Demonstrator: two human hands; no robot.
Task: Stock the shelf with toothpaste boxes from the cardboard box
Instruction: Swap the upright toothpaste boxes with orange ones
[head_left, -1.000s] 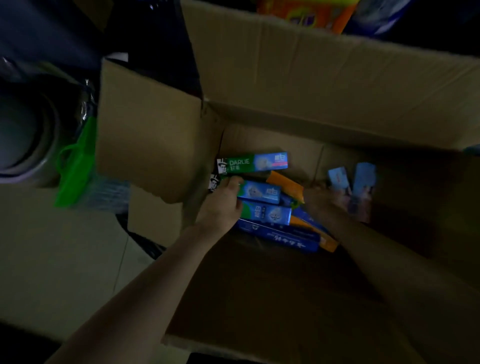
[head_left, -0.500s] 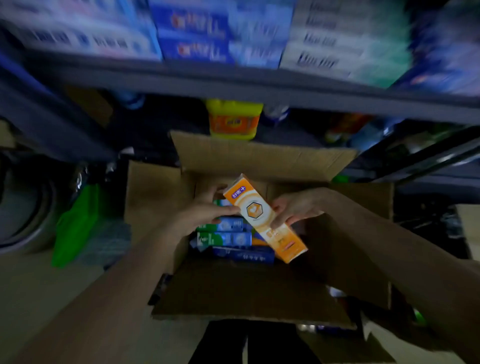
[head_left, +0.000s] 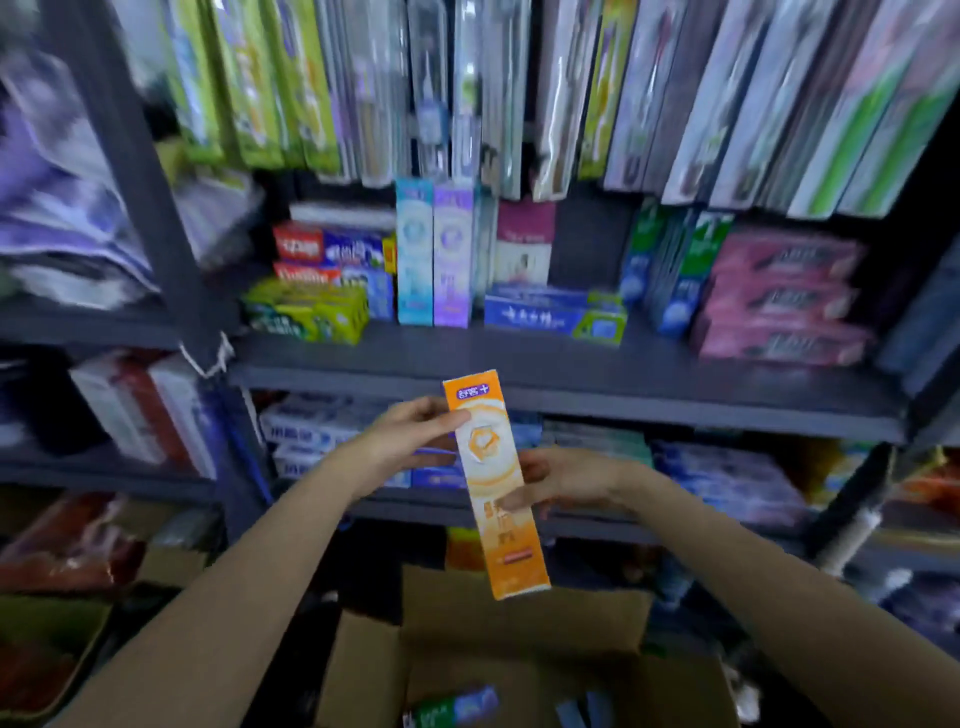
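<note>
Orange toothpaste box (head_left: 493, 483) held upright in front of the dark shelf (head_left: 571, 379), long axis near vertical, top tilted slightly left; left hand (head_left: 410, 441) pinches upper part, right hand (head_left: 561, 480) grips middle; cardboard box (head_left: 519, 649) below

Both forearms extended forward. Left hand (head_left: 410, 441) pinches the orange toothpaste box (head_left: 493, 483) near its top; right hand (head_left: 563, 480) grips its middle from the right.

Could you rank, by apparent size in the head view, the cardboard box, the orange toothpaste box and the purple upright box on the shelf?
1. cardboard box
2. orange toothpaste box, though it is nearer the camera
3. purple upright box, farther back on the shelf
</note>
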